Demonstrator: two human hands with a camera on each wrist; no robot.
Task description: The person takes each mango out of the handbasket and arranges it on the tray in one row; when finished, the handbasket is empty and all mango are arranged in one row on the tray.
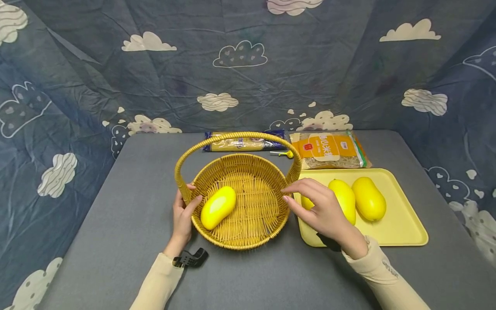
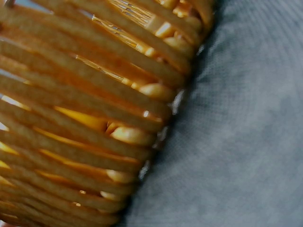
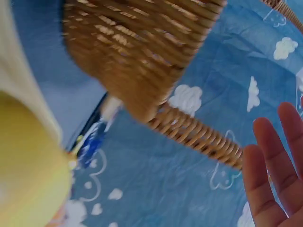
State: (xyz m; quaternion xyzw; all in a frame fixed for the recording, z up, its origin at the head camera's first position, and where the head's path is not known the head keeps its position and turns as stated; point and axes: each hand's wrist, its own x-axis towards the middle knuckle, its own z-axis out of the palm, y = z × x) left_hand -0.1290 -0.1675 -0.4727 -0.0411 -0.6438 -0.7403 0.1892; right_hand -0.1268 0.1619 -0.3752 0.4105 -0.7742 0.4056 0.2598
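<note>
A round woven basket (image 1: 248, 243) with a tall arched handle stands mid-table, holding one yellow mango (image 1: 218, 208) on its left side. My left hand (image 1: 184, 217) grips the basket's left rim by the handle's foot, thumb over the edge; its wrist camera sees only the woven wall (image 2: 80, 104) close up. By the right rim is my right hand (image 1: 319, 209), nothing in its grasp, thumb and fingers spread apart. In the right wrist view its fingers (image 3: 271, 163) are apart from the handle's weave.
Right of the basket, a pale yellow tray (image 1: 403, 228) bears more mangoes (image 1: 369, 199), one partly hidden behind my right hand. Behind lie a blue-and-yellow packet (image 1: 244, 144), an orange-labelled clear bag (image 1: 329, 148) and a small yellow-ended item (image 1: 289, 154). A cloud-print cloth (image 1: 240, 82) hangs at the back.
</note>
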